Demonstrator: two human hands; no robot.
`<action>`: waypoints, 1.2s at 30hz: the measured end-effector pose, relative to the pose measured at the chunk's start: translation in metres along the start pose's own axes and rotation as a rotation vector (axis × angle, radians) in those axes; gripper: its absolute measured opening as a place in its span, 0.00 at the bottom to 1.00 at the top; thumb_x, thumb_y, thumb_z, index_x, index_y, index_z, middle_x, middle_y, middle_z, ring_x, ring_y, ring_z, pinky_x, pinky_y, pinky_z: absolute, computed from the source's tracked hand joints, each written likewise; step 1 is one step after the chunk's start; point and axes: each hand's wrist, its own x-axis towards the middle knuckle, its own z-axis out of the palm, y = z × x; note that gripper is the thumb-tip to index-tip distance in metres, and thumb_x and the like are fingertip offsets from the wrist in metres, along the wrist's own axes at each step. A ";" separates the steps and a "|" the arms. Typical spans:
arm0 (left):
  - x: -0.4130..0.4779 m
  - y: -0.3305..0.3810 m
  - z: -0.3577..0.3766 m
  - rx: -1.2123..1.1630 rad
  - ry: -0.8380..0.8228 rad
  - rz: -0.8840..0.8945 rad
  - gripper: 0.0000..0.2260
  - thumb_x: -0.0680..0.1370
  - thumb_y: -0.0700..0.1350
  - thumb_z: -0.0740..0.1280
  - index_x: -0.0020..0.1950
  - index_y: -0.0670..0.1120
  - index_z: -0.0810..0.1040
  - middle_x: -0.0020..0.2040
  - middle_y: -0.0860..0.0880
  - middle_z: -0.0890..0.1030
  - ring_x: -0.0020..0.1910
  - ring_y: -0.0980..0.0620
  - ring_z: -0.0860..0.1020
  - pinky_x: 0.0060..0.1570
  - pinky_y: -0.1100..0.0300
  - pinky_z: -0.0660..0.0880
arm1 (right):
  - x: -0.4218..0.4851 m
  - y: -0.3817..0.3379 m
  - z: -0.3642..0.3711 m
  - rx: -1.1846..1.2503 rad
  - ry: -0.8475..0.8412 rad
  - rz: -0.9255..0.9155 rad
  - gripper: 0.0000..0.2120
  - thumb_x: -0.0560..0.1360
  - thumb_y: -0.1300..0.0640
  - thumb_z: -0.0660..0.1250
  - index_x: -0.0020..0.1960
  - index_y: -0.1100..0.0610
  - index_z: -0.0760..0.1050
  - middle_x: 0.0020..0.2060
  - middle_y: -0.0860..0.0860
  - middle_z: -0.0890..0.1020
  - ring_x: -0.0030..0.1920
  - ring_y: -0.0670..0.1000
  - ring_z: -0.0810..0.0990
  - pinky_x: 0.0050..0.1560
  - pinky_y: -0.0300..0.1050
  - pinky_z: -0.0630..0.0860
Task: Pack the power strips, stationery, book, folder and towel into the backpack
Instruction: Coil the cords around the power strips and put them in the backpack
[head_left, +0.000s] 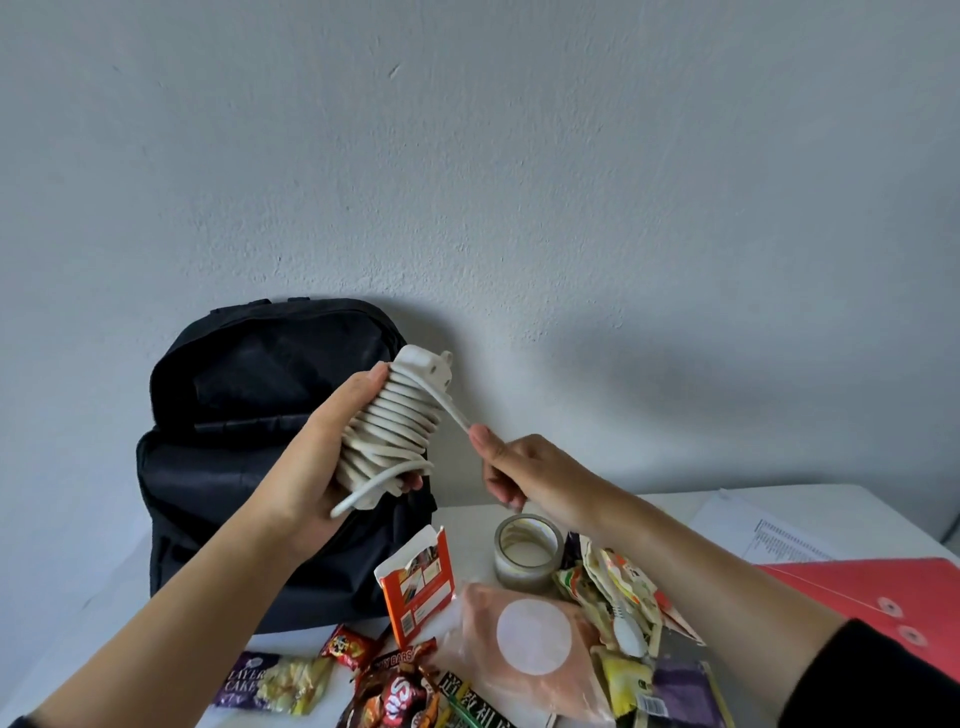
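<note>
Gripping a white power strip (421, 366) in the left hand (306, 467), fingers curled round the thick, rubbery cord (387, 431) wound about it in tight, ribbed coils. Holding it tilted in the air, blocky plastic end uppermost, in front of the backpack (234, 415) and clear of the table (467, 519). Pinching the smooth loose tail of that cord between thumb and fingers of the right hand (519, 473), just beside the coils, with a short straight run of cord from the top of the bundle to the pinch.

Behind the left hand: soft black fabric backpack, upright against the pale, grainy wall (571, 182), main mouth unzipped and gaping.

Below the right hand: a round roll of clear tape (527, 553), lying flat on the white table, hole upward. Beside it, toward the backpack: a small orange cardboard box (415, 587), top flap open. Nearer the camera: a flat pink packet (524, 654) with a round white sticker, lying among crinkled, glossy wrappers (400, 696).

Farther right: a flat red folder (857, 582) with two round button clasps, printed white paper (779, 535) lying behind it. On the right forearm: a dark sleeve (883, 680).
</note>
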 end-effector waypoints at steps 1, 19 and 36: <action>0.000 0.000 0.000 -0.004 -0.002 0.000 0.25 0.80 0.57 0.65 0.64 0.36 0.78 0.45 0.39 0.81 0.37 0.42 0.79 0.36 0.52 0.80 | 0.000 0.001 0.000 -0.003 -0.042 0.026 0.45 0.66 0.16 0.51 0.32 0.60 0.68 0.31 0.59 0.69 0.33 0.54 0.67 0.44 0.43 0.71; 0.009 0.006 -0.013 0.780 -0.318 -0.005 0.27 0.68 0.61 0.80 0.60 0.51 0.78 0.50 0.43 0.84 0.43 0.49 0.82 0.46 0.52 0.78 | 0.028 -0.008 -0.022 0.293 0.093 0.162 0.03 0.75 0.64 0.74 0.46 0.63 0.80 0.32 0.52 0.74 0.30 0.47 0.68 0.28 0.38 0.64; 0.014 -0.014 -0.022 0.431 0.223 0.143 0.15 0.75 0.58 0.72 0.56 0.52 0.82 0.47 0.42 0.84 0.37 0.47 0.85 0.34 0.55 0.81 | 0.015 -0.032 0.018 -0.140 0.401 -0.346 0.07 0.81 0.55 0.69 0.57 0.55 0.83 0.43 0.47 0.79 0.35 0.44 0.78 0.41 0.38 0.74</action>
